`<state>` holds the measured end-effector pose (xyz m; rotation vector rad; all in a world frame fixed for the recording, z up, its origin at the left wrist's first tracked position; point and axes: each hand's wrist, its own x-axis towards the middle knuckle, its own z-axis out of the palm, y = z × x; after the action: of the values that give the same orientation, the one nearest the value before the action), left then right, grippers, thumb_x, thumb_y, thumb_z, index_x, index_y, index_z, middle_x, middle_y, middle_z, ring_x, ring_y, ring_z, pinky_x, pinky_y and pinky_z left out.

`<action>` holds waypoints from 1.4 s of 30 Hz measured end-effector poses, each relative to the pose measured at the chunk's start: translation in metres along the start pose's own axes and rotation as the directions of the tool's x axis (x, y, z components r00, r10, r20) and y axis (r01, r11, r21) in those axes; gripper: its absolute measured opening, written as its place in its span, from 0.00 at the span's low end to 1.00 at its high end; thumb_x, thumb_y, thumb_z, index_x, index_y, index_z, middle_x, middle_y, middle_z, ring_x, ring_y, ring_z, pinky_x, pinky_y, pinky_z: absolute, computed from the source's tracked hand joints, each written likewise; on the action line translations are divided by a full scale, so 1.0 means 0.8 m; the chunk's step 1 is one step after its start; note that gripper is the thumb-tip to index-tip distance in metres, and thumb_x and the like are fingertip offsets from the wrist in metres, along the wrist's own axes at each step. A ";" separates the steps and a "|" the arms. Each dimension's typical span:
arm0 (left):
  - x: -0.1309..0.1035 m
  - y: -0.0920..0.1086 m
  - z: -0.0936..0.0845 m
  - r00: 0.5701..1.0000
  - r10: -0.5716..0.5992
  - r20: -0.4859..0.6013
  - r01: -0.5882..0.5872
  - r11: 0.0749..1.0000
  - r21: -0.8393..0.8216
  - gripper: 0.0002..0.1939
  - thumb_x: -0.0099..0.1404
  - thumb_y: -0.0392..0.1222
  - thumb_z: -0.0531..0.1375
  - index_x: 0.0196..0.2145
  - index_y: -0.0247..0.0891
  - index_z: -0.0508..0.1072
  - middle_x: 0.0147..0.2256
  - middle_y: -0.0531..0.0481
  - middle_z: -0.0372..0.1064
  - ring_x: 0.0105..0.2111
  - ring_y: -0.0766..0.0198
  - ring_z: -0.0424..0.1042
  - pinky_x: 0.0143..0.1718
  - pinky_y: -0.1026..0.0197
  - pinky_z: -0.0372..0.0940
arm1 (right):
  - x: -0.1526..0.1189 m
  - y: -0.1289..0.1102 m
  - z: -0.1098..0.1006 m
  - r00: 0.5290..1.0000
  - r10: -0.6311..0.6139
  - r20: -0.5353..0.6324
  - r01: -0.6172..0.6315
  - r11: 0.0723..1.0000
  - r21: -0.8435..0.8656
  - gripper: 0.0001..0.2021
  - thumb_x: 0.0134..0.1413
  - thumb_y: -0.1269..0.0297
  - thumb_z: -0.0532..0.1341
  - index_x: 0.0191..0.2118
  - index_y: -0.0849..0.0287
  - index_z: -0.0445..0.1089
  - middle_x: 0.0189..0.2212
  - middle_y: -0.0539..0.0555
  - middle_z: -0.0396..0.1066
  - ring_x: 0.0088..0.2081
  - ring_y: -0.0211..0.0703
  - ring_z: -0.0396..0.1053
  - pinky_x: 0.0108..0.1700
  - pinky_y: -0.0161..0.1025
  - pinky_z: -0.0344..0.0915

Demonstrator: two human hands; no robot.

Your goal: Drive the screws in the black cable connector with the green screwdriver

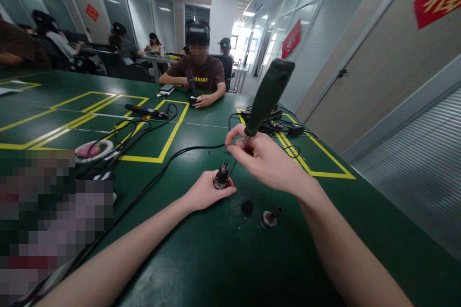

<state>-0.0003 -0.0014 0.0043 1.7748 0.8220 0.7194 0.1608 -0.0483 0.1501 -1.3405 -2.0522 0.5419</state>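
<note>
My left hand [207,191] is wrapped round a small dark cylindrical metal part [221,176] with a thin pin on top, held upright over the table. In my right hand [268,158] the shaft of a screwdriver [270,96] is pinched between thumb and fingers. Its dark green handle points up and tilts to the right, while the shaft runs down beside the metal part; I cannot tell whether its tip touches. Just right of my left hand lie a small black ring-like piece [247,207] and a round metal piece with a stem [268,219].
Yellow tape [169,139] marks rectangles on the green table [180,259]. A black cable [151,187] crosses it on the left, near a white tape roll [104,151] and a black tool [144,110]. Tangled cables [270,122] lie beyond my right hand. A person [201,69] works opposite.
</note>
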 end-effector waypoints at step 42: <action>0.002 0.000 0.001 1.000 -0.006 0.004 0.006 1.000 -0.026 0.10 0.58 0.46 0.69 0.30 0.36 0.78 0.29 0.53 0.74 0.30 0.64 0.69 0.38 0.61 0.66 | 0.001 0.002 0.001 0.996 0.025 -0.090 -0.016 0.994 0.106 0.11 0.63 0.54 0.62 0.38 0.57 0.68 0.28 0.47 0.66 0.29 0.38 0.64 0.33 0.38 0.58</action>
<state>0.0010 0.0000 0.0040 1.7493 0.8119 0.7194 0.1610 -0.0465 0.1486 -1.3017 -1.9114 0.5790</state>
